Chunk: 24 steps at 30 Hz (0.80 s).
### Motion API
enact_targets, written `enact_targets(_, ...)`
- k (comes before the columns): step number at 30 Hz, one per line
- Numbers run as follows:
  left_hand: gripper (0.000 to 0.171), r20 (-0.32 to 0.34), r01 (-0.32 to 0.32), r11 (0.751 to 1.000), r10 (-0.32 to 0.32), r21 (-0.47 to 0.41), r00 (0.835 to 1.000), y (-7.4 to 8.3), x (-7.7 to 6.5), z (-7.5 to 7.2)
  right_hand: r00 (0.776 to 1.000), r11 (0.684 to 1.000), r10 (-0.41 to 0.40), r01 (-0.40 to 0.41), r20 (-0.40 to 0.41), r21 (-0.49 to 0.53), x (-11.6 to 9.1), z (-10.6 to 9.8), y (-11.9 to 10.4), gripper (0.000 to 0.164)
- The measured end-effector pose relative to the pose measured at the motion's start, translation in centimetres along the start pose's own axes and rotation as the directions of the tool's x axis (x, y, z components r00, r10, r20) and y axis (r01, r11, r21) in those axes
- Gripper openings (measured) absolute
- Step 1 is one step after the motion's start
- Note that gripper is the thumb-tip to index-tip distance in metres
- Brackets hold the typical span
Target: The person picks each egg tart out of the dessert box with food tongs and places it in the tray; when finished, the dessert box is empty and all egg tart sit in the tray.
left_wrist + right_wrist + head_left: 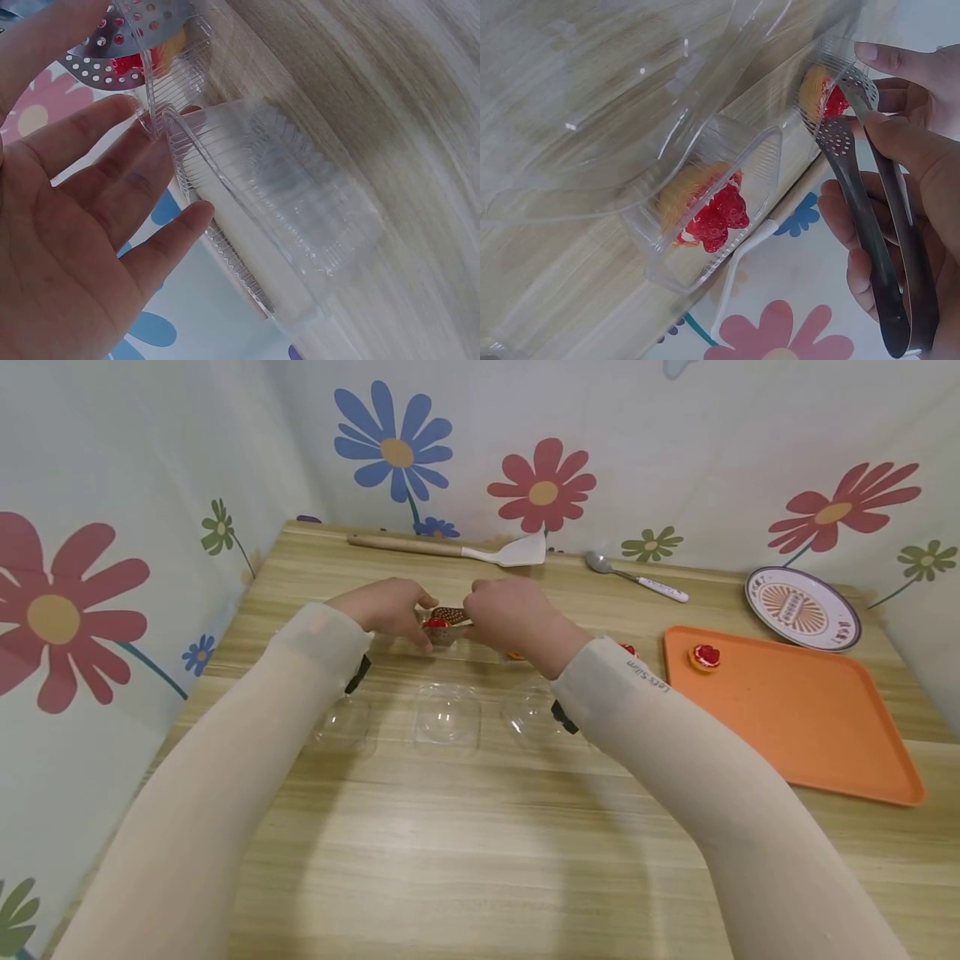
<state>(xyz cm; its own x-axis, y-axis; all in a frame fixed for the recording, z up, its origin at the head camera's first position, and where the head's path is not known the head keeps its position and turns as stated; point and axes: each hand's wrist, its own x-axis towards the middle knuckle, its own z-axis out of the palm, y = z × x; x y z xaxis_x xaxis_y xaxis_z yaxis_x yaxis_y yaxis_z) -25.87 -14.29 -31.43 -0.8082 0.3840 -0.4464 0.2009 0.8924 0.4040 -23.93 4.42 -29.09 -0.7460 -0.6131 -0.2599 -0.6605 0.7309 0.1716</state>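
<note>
1 wooden table (465, 868) bears an orange tray (795, 727), a white-headed spatula (517, 553) and, just behind the tray, a patterned plate (806, 610). From the head view, the right hand (517, 617) blocks most of a clear box (761, 161); the right wrist view reveals the red-topped tart (705, 204) inside. That hand grips metal tongs (907, 251), their tips around 1 boxed tart (814, 94). The left hand (82, 214), fingers nearly straight, touches this tart's container (447, 636). 1 uncovered tart (706, 657) sits on the tray.
</note>
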Motion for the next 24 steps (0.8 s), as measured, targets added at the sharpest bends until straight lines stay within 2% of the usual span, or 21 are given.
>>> enact_targets(24,0.08,-0.005,0.011,1.0,-0.011,-0.009,1.0,0.04,-0.08,0.03,0.999,1.0,-0.008,0.008,-0.036,0.005,-0.47,-0.61,0.18,0.037)
